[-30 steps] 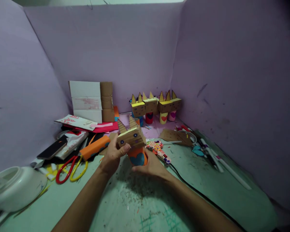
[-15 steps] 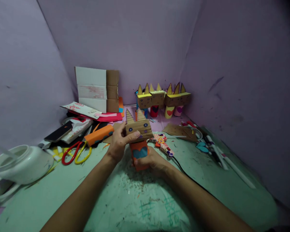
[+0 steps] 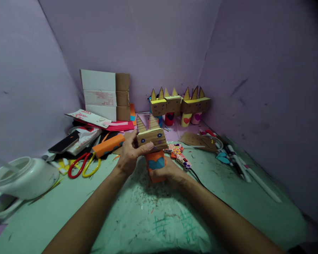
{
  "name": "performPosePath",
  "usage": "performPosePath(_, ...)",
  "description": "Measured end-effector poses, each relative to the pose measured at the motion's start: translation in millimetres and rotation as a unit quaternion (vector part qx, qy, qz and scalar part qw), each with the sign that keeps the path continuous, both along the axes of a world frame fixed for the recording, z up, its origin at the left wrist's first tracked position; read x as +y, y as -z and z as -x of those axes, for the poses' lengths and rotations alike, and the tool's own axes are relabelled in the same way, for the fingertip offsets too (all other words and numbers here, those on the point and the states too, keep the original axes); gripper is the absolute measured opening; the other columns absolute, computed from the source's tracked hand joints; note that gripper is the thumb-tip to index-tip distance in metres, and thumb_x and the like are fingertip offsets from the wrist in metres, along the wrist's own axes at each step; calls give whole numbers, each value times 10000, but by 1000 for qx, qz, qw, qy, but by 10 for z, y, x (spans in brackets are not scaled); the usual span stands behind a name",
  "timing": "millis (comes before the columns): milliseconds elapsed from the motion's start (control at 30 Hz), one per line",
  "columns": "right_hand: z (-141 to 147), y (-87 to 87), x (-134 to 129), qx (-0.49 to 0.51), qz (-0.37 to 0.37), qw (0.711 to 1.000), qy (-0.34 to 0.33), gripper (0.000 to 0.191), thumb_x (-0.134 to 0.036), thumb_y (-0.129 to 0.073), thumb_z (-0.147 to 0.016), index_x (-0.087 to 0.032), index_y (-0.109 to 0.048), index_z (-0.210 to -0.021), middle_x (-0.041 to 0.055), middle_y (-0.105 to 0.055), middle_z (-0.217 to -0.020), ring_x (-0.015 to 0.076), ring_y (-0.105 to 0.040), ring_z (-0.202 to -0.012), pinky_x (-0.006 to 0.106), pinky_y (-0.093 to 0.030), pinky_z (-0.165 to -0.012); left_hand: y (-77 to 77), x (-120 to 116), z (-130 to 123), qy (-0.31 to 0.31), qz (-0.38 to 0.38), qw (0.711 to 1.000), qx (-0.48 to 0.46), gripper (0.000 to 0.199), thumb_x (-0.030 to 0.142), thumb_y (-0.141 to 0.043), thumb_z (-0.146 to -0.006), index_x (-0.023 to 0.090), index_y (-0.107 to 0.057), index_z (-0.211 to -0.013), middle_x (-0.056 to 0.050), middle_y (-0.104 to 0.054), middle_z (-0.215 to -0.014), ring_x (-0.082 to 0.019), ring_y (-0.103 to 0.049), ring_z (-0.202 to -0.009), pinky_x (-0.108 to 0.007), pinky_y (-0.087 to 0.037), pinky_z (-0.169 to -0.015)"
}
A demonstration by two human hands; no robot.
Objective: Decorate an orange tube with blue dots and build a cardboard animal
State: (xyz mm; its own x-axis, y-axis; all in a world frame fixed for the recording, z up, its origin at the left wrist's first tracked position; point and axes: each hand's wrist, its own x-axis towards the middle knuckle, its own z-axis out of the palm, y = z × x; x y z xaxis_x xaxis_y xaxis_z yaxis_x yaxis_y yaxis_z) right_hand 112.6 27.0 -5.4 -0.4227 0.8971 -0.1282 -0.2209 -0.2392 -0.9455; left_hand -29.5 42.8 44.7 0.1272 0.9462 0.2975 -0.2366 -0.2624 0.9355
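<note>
Left hand [image 3: 129, 151], fingers mostly behind a cardboard head [image 3: 151, 138], right hand [image 3: 172, 172], fingers hidden behind an orange tube [image 3: 156, 163], forearms [image 3: 87, 208] cropped below, scissors [image 3: 85, 162] with blades perhaps under an orange roll [image 3: 108, 145], white pot [image 3: 35, 180] cropped at left, red print [image 3: 102, 98] too small to read

We see a brown, striped cardboard head [image 3: 153, 136], an orange body [image 3: 157, 179] with a blue heart [image 3: 157, 163], lilac walls [image 3: 137, 42], a green table [image 3: 122, 220].

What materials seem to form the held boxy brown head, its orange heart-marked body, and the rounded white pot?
Boxy brown head: likely matte corrugated cardboard, by its ridged stripes. Orange heart-marked body: perhaps matte paper, evenly coloured. Rounded white pot: smooth, faintly shiny; ceramic or plastic.
</note>
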Motion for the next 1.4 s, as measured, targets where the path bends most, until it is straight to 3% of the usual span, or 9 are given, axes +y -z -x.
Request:
performPosePath(367, -2, 47, 14, 19, 11, 1000, 5, 217, -134, -692, -431, -179, -601, -623, -30, -564, -574, 117, -467, -527, 249, -358, -503, -4, -32, 1, 9, 4, 999, 35, 501, 234, -819, -597, 188, -622, -1056, -32, -701, -964, -221, -638, -900, -306, -506, -799)
performPosePath(700, 8, 66, 18, 26, 5, 1000, 10, 207, -93, -697, -417, -186, -607, -579, -32, -558, -556, 113, -446, -520, 251, -333, -483, -14, -29, 21, 15, 23, 999, 38, 564, 214, -837, -530, 170, -631, -1054, -56, -715, -982, -257, -651, -917, -327, -522, -787)
performPosePath(1067, 28, 133, 29, 25, -14, 999, 26, 223, -89, -665, -429, -169, -602, -628, -38, -572, -547, 103, -474, -486, 224, -349, -443, 11, -19, 74, 19, 2, 996, 87, 612, 246, -843, -549, 155, -617, -1111, -76, -699, -1014, -262, -642, -931, -354, -507, -820)
performPosePath(1400, 32, 134, 28, 23, -18, 999, 34, 272, -93, -672, -408, -169, -604, -661, -48, -566, -549, 98, -471, -488, 209, -348, -431, -35, -60, 50, 16, 7, 997, 71, 611, 205, -853, -497, 137, -618, -1057, -59, -687, -960, -231, -635, -886, -312, -507, -771)
